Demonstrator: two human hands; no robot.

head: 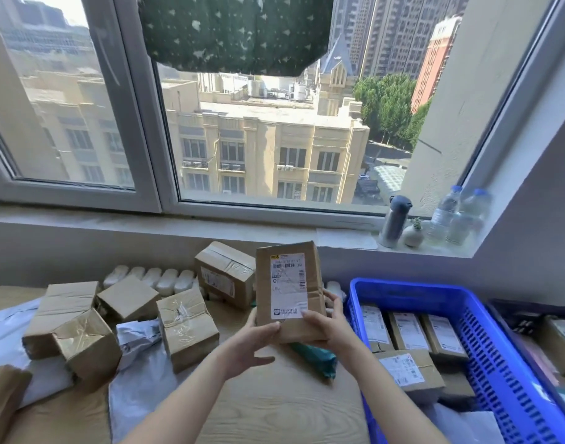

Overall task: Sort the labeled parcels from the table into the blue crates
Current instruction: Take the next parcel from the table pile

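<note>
Brown cardboard parcel (289,283) is up in the air, standing on end over the wooden table (274,411), white shipping label facing the person. Both hands have it by the bottom. The left hand (249,344) has its thumb pressed on the front corner, and one finger pokes out loose underneath. The right hand (330,328) wraps around the right edge with its thumb on the label. Just under it lies a teal bag (316,357). To the right sits the blue crate (412,285), with labeled boxes (409,331) lined up inside. To the left there's a scatter of taped-up boxes (186,328) and grey plastic mailers (140,338). Water bottles (444,216) and a grey flask (395,222) are on the windowsill.
</note>
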